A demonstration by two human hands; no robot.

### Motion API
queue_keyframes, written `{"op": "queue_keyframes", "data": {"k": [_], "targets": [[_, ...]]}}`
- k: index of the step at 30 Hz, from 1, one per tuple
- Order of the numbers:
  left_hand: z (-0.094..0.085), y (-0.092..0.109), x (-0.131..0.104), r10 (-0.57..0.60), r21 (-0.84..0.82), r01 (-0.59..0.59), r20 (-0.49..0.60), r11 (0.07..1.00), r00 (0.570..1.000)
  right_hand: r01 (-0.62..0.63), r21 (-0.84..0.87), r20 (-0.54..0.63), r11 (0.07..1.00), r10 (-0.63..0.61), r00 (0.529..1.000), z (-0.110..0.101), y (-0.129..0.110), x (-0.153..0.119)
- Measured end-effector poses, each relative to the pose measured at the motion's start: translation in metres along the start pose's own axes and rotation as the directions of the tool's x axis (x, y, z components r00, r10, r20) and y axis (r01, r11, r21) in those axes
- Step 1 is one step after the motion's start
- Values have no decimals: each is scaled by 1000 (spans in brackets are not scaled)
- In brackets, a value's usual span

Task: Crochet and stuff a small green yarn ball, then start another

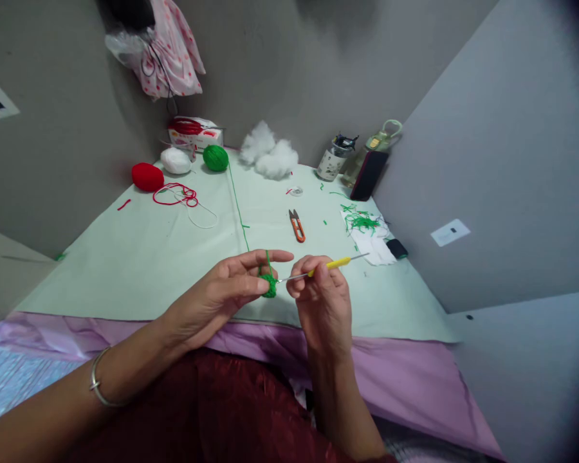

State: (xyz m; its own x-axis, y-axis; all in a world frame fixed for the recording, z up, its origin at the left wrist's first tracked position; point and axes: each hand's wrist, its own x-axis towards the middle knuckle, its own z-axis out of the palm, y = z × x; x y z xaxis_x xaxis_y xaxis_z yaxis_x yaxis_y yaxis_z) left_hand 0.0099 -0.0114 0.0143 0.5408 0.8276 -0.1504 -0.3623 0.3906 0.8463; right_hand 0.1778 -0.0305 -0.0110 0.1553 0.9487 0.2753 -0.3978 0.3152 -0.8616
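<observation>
Between the thumb and fingers of my left hand (226,283) is a small green crochet piece (270,287). Green yarn (238,209) runs from a green yarn ball (215,158) at the back of the table to this hand, and a strand passes over its outstretched index finger. My right hand (322,283) is closed around a crochet hook with a yellow handle (336,263). The hook's metal tip points left and meets the edge of the green piece. Orange thread snips (296,226) lie on the table beyond my hands.
Red (147,177) and white yarn balls (175,161) sit at the back left beside loose strands. White stuffing (270,154) lies at the back. A pen jar (332,161), a bottle (383,138), a leaning phone (369,175) and green yarn scraps (364,222) are on the right.
</observation>
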Motion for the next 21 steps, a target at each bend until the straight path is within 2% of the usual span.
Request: {"op": "queue_keyframes", "data": {"k": [3,6,8,12,15,18,21], "targets": [[4,-4,-1,94,118,-85,-65,989,993,147,-170,29,974,-144,989,5,2,-6],[4,-6,-2,134,237,-115,-68,965,989,280,-323,34,904,-285,958,7,3,-10],[1,-6,-4,157,296,-132,-62,946,986,261,-272,11,926,-268,963,6,4,-10],[-2,-5,-5,181,298,-152,-72,943,981,129,-88,2,988,-130,992,3,4,-5],[-2,-2,-5,198,323,-162,-83,933,977,96,-52,3,994,-96,995,2,2,-3],[-1,0,-6,235,390,-180,-96,903,967,130,-115,36,985,-126,991,2,-2,-6],[0,-1,-7,285,470,-199,-118,860,951,270,-343,97,899,-252,963,0,-4,-11]]}}
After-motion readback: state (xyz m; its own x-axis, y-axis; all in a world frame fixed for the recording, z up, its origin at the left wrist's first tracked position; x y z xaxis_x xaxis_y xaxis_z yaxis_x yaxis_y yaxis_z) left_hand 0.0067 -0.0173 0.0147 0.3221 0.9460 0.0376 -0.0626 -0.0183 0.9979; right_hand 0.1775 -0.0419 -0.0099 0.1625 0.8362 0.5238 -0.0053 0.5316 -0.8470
